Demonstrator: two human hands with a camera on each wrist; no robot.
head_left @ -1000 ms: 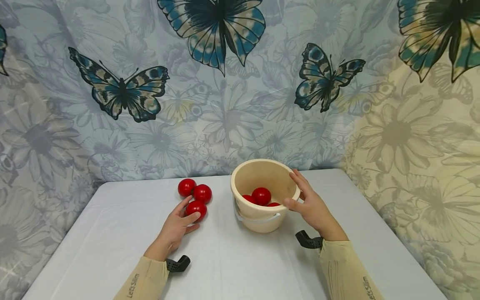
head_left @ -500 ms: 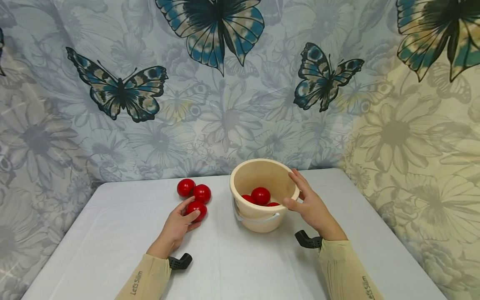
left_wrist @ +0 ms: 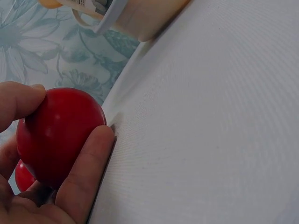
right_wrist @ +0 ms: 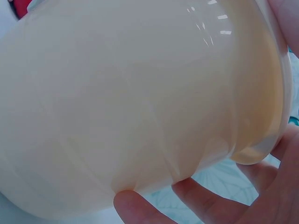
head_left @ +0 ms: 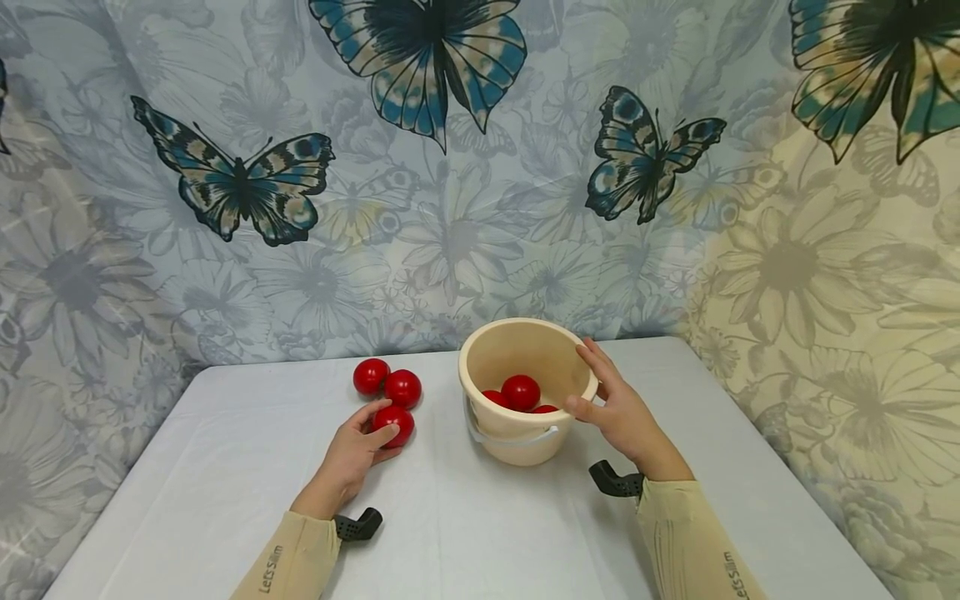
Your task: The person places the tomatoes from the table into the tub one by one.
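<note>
The person's left hand [head_left: 352, 454] curls thumb and fingers around a glossy red round ball [head_left: 393, 423] that rests on the white cloth-covered surface [head_left: 480, 533]; the left wrist view shows the thumb on top and a finger along the side of that ball [left_wrist: 58, 135], so the grip is pinching it while it sits on the cloth. Just behind it lie two more red balls [head_left: 387, 383], touching each other and close to the held one. The right hand [head_left: 618, 412] clasps the right side of a cream round plastic bucket [head_left: 525, 392], thumb and fingers bent around the rim and wall; the right wrist view shows fingers [right_wrist: 201, 200] under the curve of the bucket wall [right_wrist: 140, 102]. The bucket stands upright on the surface, its pale handle folded down at the front, just to the right of the loose balls.

As a judgement, the work looks about half done: three red balls in the bucket [head_left: 519, 393] can be seen, and three lie outside, one of them gripped but not lifted.

The only readable writing is "Let'sSlim" printed on both beige sleeves [head_left: 273, 567]. A label near the bucket in the left wrist view is too blurred to read.
</note>
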